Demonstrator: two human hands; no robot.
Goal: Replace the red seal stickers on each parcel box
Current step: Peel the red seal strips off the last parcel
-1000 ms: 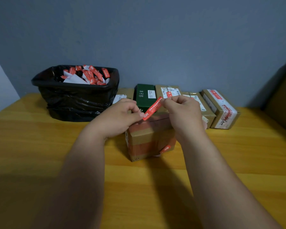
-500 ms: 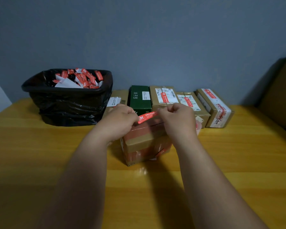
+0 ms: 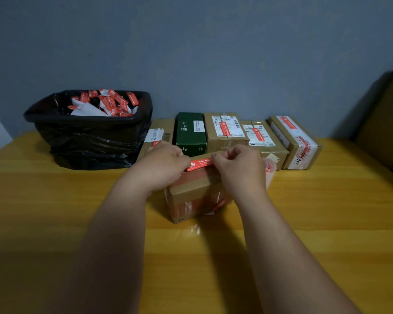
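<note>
Hands: red seal sticker is pinched at its ends by left hand and right hand — held along top edge of parcel box | box is stood on bench | row of parcels and bin are set behind.

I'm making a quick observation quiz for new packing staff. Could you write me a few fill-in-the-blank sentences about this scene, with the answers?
1. The left hand and right hand stretch a ____ seal sticker between them.
2. They hold it over the top of the front parcel box, which stands on the ____ table.
3. Used stickers fill the bin lined with a ____ bag.
4. The only box in the back row that is not brown is ____.

Answers: red; wooden; black; green
</note>
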